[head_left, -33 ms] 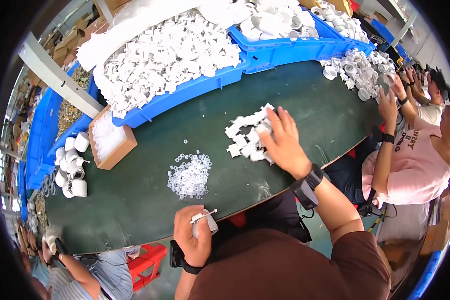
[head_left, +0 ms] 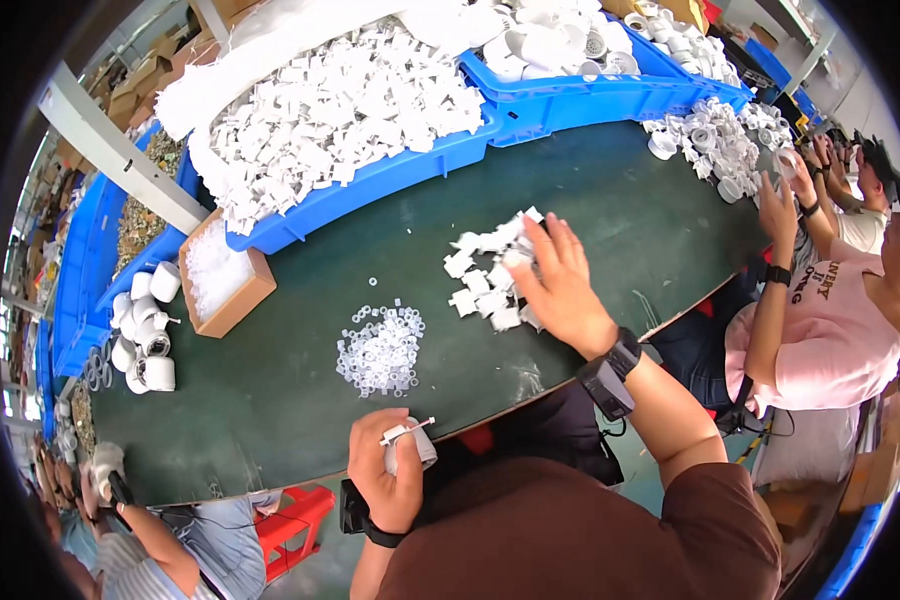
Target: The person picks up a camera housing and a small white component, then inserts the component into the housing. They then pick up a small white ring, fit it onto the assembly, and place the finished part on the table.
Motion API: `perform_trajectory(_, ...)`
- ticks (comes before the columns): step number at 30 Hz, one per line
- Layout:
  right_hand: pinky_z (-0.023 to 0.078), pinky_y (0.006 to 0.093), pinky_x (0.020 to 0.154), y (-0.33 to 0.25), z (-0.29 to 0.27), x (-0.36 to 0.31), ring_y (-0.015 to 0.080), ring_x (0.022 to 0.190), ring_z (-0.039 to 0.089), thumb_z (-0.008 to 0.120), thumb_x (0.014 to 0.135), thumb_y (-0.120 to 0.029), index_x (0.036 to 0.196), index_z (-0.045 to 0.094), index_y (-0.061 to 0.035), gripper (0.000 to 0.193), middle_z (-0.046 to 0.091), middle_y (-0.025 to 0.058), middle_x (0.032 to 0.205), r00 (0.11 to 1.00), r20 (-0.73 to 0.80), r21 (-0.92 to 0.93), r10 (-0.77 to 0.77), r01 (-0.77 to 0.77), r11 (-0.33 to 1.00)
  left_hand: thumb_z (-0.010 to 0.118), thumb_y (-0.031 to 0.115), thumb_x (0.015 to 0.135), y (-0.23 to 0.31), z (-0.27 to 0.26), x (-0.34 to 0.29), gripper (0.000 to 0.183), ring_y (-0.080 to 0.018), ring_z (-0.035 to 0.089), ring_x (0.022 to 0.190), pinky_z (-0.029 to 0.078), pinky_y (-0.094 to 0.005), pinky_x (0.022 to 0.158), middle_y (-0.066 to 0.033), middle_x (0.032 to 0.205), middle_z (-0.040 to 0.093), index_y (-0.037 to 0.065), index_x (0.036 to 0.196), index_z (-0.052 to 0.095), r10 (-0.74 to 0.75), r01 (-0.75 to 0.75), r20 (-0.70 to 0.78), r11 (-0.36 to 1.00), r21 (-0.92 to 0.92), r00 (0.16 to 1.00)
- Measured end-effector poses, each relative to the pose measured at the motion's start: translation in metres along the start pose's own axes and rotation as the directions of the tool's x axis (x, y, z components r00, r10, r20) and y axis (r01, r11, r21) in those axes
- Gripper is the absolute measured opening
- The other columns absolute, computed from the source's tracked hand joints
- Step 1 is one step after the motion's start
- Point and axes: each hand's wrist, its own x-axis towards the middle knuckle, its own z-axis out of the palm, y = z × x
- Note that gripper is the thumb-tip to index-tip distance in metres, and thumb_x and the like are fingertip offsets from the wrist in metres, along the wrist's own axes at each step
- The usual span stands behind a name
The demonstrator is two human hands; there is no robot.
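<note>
My left hand (head_left: 382, 475), near the table's front edge, is closed around a white cup-shaped plastic housing (head_left: 416, 448). A thin white stick-like piece (head_left: 407, 432) lies across the top of that housing by the thumb. Farther out to the right, my right hand (head_left: 567, 290) has its fingers stretched out over the right side of a small pile of white plastic pieces (head_left: 485, 290). The palm and fingertips cover some of those pieces; whether anything is under them is hidden. Between my hands, a little left, lies a heap of small translucent rings (head_left: 380, 350).
Blue bins (head_left: 390, 165) heaped with white plastic parts line the far side. A cardboard box (head_left: 238, 300) of translucent bits and several white housings (head_left: 155, 375) stand left. Co-workers sit at the right (head_left: 810, 340) and lower left (head_left: 210, 545). More white parts (head_left: 710, 150) lie far right.
My right hand has shifted slightly left, and the small pile of white pieces beside it has slid a little left too. My left hand keeps its hold.
</note>
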Motion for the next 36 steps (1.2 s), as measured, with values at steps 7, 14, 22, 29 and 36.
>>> perform_trajectory(7, 0.032, 0.0389, 0.118, -0.037, -0.03, 0.01, 0.0297, 0.144, 0.043, 0.058, 0.104, -0.021, 0.147, 0.05, -0.0045, 0.047, 0.048, 0.0186, 0.152, 0.992, -0.056, 0.379, -0.112, 0.125, 0.917, 0.054, 0.0, 0.091, 0.001, -0.001, 0.001, 0.013, -0.0248, 0.062, 0.095, 0.049, -0.0358, 0.088, -0.0149, 0.106, 0.068, -0.004, 0.098, 0.065, -0.048, 0.048, -0.001, 0.998, -0.046, 0.999)
perform_trajectory(14, 0.053, 0.0419, 0.088, -0.047, -0.046, -0.041, 0.0362, 0.103, 0.063, 0.077, 0.086, -0.008, 0.115, 0.067, -0.0064, 0.03, 0.064, 0.0149, 0.11, 0.923, 0.096, 0.055, -0.373, 0.37, 0.928, 0.063, 0.008, 0.094, -0.002, -0.005, 0.005, 0.012, -0.0288, 0.064, 0.093, 0.051, -0.0377, 0.085, -0.0158, 0.105, 0.069, -0.002, 0.097, 0.067, -0.077, 0.074, -0.033, 0.994, -0.077, 0.996)
perform_trajectory(22, 0.056, 0.0319, 0.075, -0.048, -0.041, -0.037, 0.0209, 0.087, 0.07, 0.064, 0.096, -0.001, 0.122, 0.065, -0.0045, 0.025, 0.071, 0.0116, 0.11, 0.988, 0.075, 0.249, -0.135, 0.113, 0.962, 0.057, 0.008, 0.099, 0.003, -0.008, 0.0, 0.015, -0.0178, 0.063, 0.095, 0.049, -0.0302, 0.085, -0.0115, 0.108, 0.069, -0.003, 0.1, 0.067, -0.261, 0.264, 0.042, 0.937, -0.229, 0.964)
perform_trajectory(29, 0.058, 0.0264, 0.076, -0.099, -0.023, -0.071, 0.0132, 0.093, 0.067, 0.064, 0.096, 0.007, 0.123, 0.066, -0.0019, 0.028, 0.066, 0.0076, 0.111, 0.839, 0.502, 0.816, -0.209, -0.38, 0.436, 0.057, 0.01, 0.102, 0.003, -0.003, -0.006, 0.017, -0.0134, 0.062, 0.099, 0.049, -0.0289, 0.088, -0.0113, 0.119, 0.069, -0.002, 0.109, 0.066, -0.246, 0.318, 0.215, 0.848, -0.425, 0.945)
perform_trajectory(36, 0.056, 0.0289, 0.075, -0.114, 0.0, -0.076, 0.0196, 0.094, 0.069, 0.068, 0.086, 0.013, 0.129, 0.068, -0.0083, 0.048, 0.065, 0.0102, 0.115, 0.884, 0.197, 0.633, -0.424, 0.215, 0.744, 0.055, 0.012, 0.104, 0.005, -0.009, -0.01, 0.018, -0.0101, 0.06, 0.096, 0.048, -0.0268, 0.083, -0.0086, 0.12, 0.068, -0.001, 0.111, 0.066, -0.332, 0.395, 0.217, 0.819, -0.417, 0.918)
